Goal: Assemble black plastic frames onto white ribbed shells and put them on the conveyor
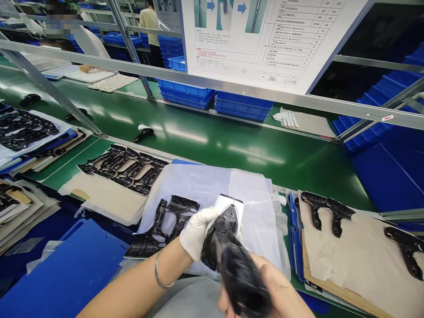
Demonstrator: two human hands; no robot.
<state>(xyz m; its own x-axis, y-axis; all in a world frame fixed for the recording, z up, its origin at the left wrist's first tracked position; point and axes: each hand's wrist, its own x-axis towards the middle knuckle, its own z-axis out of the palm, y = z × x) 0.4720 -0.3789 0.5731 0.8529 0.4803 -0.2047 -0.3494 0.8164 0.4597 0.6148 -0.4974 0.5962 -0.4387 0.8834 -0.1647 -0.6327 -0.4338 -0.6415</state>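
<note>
Both hands hold a glossy black plastic housing point(232, 251), shaped like a pistol, with a white end piece point(236, 207) pointing away from me. My left hand point(197, 229), in a white glove, grips its left side near the white end. My right hand point(265, 278), bare, is wrapped around the nearer black part, which is blurred; some fingers are hidden behind it. Left of the gloved hand, black half shells point(165, 221) lie on a sheet-covered stack point(253, 194).
Rows of black shells point(129, 165) lie on brown paper at left. More black pieces point(331, 210) rest on a papered stack at right. A green conveyor point(198, 137) runs behind, carrying a black-and-white unit point(144, 132). A metal rail point(232, 86) crosses above; a person point(89, 42) sits beyond.
</note>
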